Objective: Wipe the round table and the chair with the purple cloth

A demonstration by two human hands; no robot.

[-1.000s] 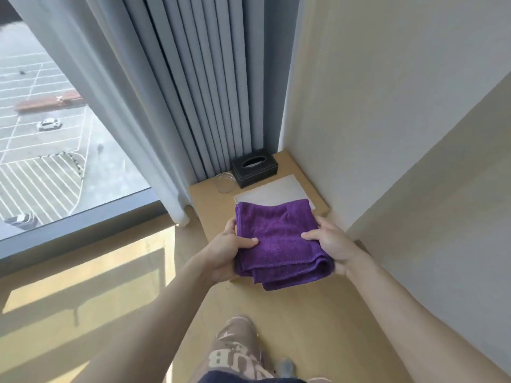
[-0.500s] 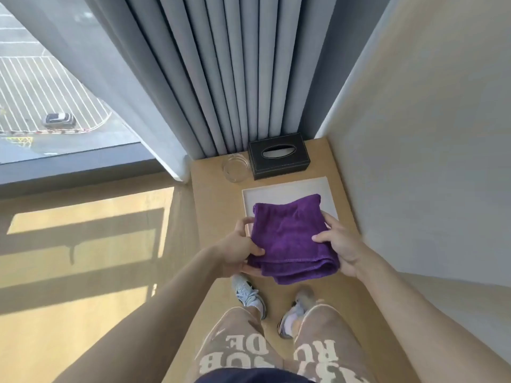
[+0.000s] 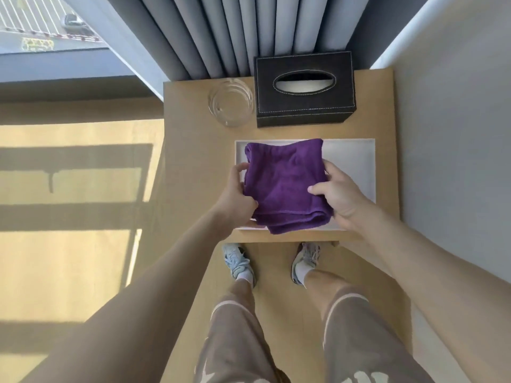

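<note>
**Guide:** Closer now than a second ago, the view looks straight down at a small wooden stand (image 3: 193,161) in a corner, where before it was seen from further back at an angle. The cloth (image 3: 284,183), purple and folded, is over a white tray (image 3: 351,164) on the stand.

**Listener:** Who has the cloth?

**Guide:** Both hands. The left hand (image 3: 237,197) pinches its left edge, thumb on top. The right hand (image 3: 337,194) grips its right edge, thumb on top and fingers wrapped behind. Whether the cloth rests on the tray or hangs just above it, I cannot tell.

**Listener:** What makes this step go well?

**Guide:** My judgement: keep the folds together and move the cloth level over the tray, so no corner drags.

**Listener:** What else is near the tray?

**Guide:** Beyond the tray, a black tissue box (image 3: 304,106) stands against grey curtains (image 3: 235,37). A clear glass ashtray (image 3: 231,102) sits just left of the box. Neither touches the cloth. Below the tray, two shoes stand on the floor. No round table or chair is in view, so the wiping surfaces lie elsewhere.
</note>
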